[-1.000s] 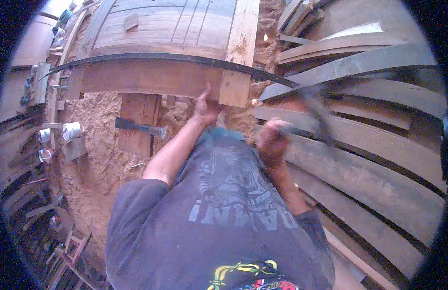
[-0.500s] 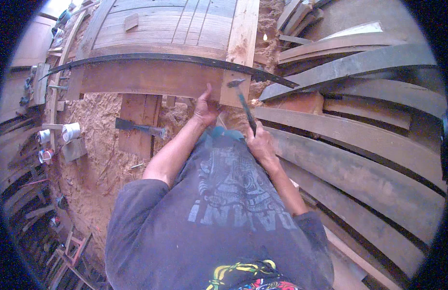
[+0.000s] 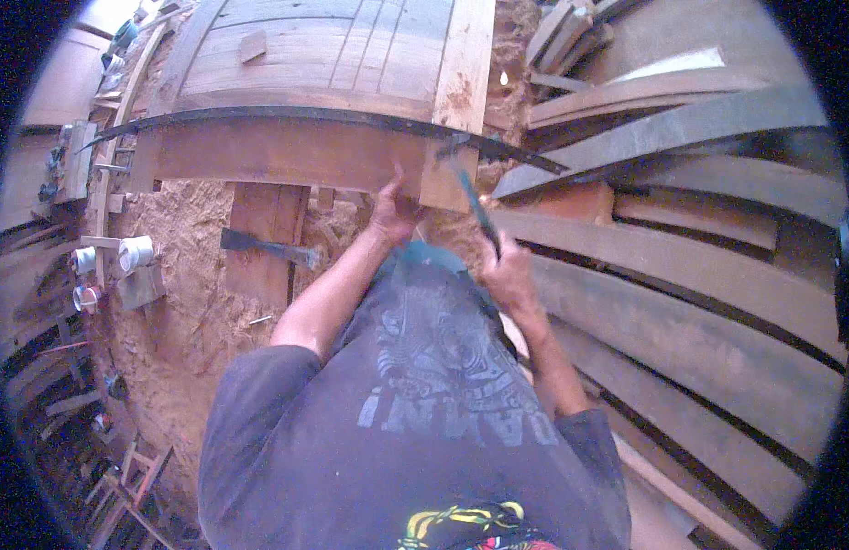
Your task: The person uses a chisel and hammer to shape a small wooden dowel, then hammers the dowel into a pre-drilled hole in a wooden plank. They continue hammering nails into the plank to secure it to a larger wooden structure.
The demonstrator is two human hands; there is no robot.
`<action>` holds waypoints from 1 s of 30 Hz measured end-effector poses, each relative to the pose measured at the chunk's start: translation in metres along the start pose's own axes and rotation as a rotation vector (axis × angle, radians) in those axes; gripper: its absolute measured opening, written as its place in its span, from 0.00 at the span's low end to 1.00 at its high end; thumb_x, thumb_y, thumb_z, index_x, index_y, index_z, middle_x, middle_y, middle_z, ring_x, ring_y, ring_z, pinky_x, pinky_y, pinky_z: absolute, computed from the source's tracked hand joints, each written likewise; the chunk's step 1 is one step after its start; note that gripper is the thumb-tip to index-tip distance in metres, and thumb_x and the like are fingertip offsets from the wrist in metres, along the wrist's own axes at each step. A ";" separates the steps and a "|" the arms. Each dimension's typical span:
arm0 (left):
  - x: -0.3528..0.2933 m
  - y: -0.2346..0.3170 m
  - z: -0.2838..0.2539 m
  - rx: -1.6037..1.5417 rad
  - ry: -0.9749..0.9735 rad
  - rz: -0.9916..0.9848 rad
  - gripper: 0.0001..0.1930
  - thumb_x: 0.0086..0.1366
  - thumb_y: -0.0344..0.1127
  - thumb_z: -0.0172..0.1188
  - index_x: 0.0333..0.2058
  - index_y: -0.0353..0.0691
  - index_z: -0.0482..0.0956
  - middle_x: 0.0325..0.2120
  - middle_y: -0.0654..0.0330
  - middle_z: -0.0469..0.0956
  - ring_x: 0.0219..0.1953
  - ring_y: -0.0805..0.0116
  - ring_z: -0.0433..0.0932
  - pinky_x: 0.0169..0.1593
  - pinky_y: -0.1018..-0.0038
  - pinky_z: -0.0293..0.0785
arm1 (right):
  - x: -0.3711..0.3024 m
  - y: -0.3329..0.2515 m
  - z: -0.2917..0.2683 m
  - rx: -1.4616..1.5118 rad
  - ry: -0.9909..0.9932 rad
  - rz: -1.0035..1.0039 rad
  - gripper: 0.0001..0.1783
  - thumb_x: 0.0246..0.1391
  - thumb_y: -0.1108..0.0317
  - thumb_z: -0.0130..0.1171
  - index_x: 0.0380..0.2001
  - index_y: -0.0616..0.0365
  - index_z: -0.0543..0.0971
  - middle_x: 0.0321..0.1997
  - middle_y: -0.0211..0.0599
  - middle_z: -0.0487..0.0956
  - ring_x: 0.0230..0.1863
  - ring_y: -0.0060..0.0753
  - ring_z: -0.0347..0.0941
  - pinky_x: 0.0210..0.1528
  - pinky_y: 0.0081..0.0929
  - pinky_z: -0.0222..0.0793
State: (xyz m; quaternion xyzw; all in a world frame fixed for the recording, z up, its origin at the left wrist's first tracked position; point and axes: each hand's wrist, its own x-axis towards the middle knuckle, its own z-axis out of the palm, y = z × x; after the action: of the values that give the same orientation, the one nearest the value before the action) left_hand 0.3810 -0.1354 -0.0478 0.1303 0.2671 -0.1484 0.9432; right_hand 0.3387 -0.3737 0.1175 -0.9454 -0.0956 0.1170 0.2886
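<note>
A hammer [image 3: 479, 215] is in my right hand [image 3: 510, 280], whose fingers are wrapped round the dark lower part of its handle. Its head is slightly blurred over the pale corner of a wooden door [image 3: 287, 151], close to a long dark metal bar [image 3: 287, 114] that crosses the door. My left hand [image 3: 394, 215] is at the door's near edge, thumb up against the brown rail. Its other fingers are partly hidden and look curled at that edge, left of the pale corner.
Long planks [image 3: 662, 284] lie stacked along the right. A flat wide-bladed tool [image 3: 264, 247] rests on a board at the left, above sawdust-covered ground. White tubs [image 3: 136, 252] stand farther left. A small wood block [image 3: 253, 46] sits on the door.
My right hand has shifted right and slightly down, and the hammer's head has risen a little toward the metal bar. My left hand stays nearly in place at the door's edge.
</note>
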 end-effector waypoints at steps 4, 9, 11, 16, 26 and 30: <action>-0.015 -0.014 -0.002 -0.019 0.115 0.083 0.41 0.61 0.74 0.64 0.59 0.45 0.80 0.51 0.55 0.83 0.53 0.52 0.78 0.54 0.56 0.73 | 0.004 -0.082 -0.057 0.419 0.344 -0.252 0.12 0.72 0.62 0.56 0.37 0.60 0.75 0.25 0.44 0.76 0.22 0.42 0.73 0.28 0.39 0.72; -0.015 -0.006 0.015 0.022 0.055 0.029 0.40 0.63 0.72 0.64 0.61 0.46 0.77 0.55 0.56 0.80 0.57 0.52 0.75 0.58 0.55 0.70 | -0.006 0.002 0.011 -0.100 0.205 -0.163 0.15 0.70 0.60 0.57 0.46 0.63 0.76 0.30 0.55 0.81 0.28 0.63 0.78 0.38 0.53 0.79; -0.003 0.000 -0.002 0.051 -0.025 -0.026 0.41 0.67 0.69 0.62 0.68 0.46 0.70 0.65 0.56 0.73 0.67 0.52 0.69 0.67 0.50 0.66 | 0.006 0.017 0.025 -0.209 -0.055 0.166 0.21 0.69 0.57 0.59 0.47 0.69 0.78 0.39 0.72 0.82 0.42 0.76 0.80 0.38 0.61 0.74; -0.022 -0.021 0.005 -0.168 -0.041 0.104 0.39 0.66 0.64 0.66 0.67 0.46 0.70 0.62 0.58 0.76 0.66 0.53 0.71 0.70 0.50 0.64 | 0.010 -0.014 -0.022 0.060 0.027 0.018 0.20 0.71 0.53 0.59 0.43 0.63 0.79 0.29 0.63 0.81 0.34 0.67 0.82 0.32 0.55 0.73; -0.003 -0.021 0.004 -0.093 -0.032 0.176 0.42 0.64 0.65 0.69 0.68 0.47 0.69 0.63 0.60 0.76 0.66 0.54 0.71 0.69 0.50 0.65 | 0.008 0.006 0.019 -0.066 -0.017 0.019 0.17 0.71 0.57 0.60 0.43 0.63 0.78 0.27 0.61 0.80 0.29 0.63 0.81 0.31 0.51 0.72; 0.005 -0.020 -0.018 -0.073 -0.006 0.192 0.41 0.66 0.66 0.65 0.67 0.45 0.70 0.63 0.58 0.76 0.66 0.52 0.72 0.70 0.49 0.65 | 0.015 -0.036 -0.024 0.202 0.240 -0.231 0.15 0.72 0.61 0.57 0.40 0.65 0.78 0.24 0.55 0.77 0.25 0.42 0.78 0.27 0.45 0.72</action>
State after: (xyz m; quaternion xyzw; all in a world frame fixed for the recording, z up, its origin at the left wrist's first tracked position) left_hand 0.3700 -0.1487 -0.0692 0.1203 0.2560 -0.0481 0.9580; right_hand 0.3559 -0.3528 0.1543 -0.9015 -0.1560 -0.0215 0.4031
